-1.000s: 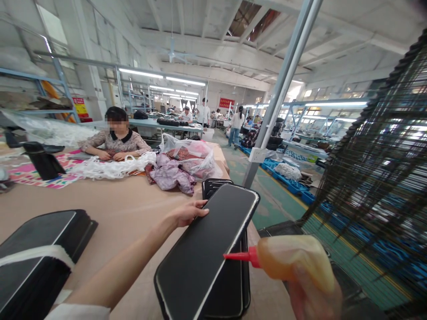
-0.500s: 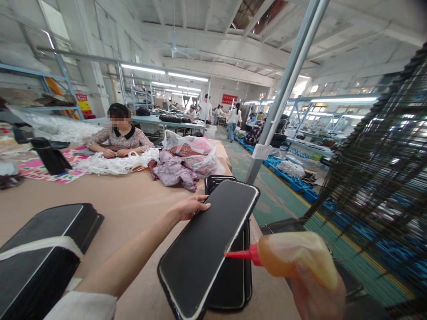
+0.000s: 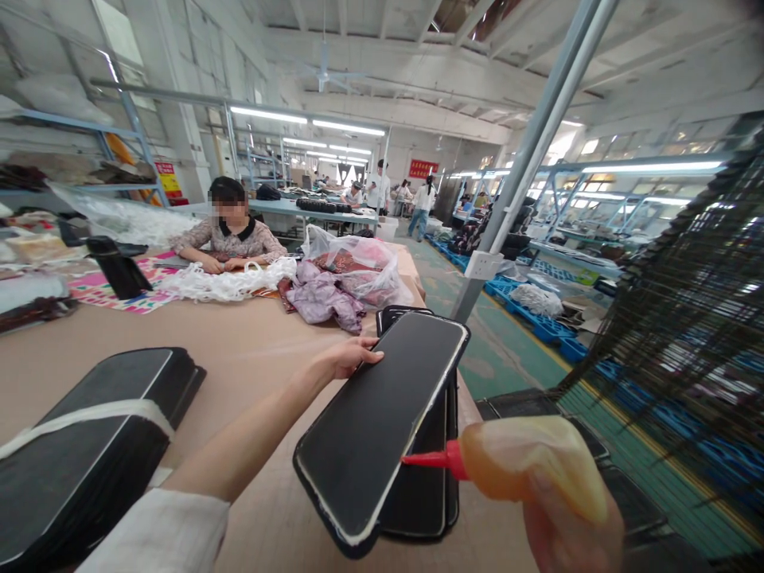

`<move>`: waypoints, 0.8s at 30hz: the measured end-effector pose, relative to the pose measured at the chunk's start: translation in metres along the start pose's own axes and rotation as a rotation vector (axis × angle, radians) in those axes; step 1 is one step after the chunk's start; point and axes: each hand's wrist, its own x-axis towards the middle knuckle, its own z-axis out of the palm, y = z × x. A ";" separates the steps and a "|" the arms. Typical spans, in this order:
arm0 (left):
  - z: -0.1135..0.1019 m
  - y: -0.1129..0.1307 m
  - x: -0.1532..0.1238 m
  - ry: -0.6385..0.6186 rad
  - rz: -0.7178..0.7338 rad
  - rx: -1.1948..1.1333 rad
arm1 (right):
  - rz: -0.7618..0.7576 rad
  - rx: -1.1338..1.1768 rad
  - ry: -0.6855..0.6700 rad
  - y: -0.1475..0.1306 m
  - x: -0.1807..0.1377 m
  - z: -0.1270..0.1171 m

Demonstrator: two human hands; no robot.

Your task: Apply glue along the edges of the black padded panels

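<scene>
My left hand (image 3: 346, 357) grips the far left edge of a black rounded panel (image 3: 382, 414) and holds it tilted above a stack of like panels (image 3: 426, 493). A pale line runs along the panel's rim. My right hand (image 3: 573, 533), low at the right, is closed round an amber squeeze bottle (image 3: 525, 461). The bottle's red nozzle (image 3: 426, 459) touches the panel's right edge near the middle.
A strapped bundle of black panels (image 3: 89, 446) lies on the brown table (image 3: 251, 358) at the left. Bagged fabric (image 3: 352, 278) sits at the far end, where a seated person (image 3: 230, 235) works. A steel post (image 3: 525, 167) and a dark wire rack (image 3: 686, 318) stand at the right.
The nozzle has slid along the panel's right edge toward me, leaving a pale line behind it. The view has shifted slightly left and down.
</scene>
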 end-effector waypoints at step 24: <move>-0.011 -0.002 0.002 0.051 -0.007 0.018 | -0.021 0.024 -0.014 0.011 0.002 0.004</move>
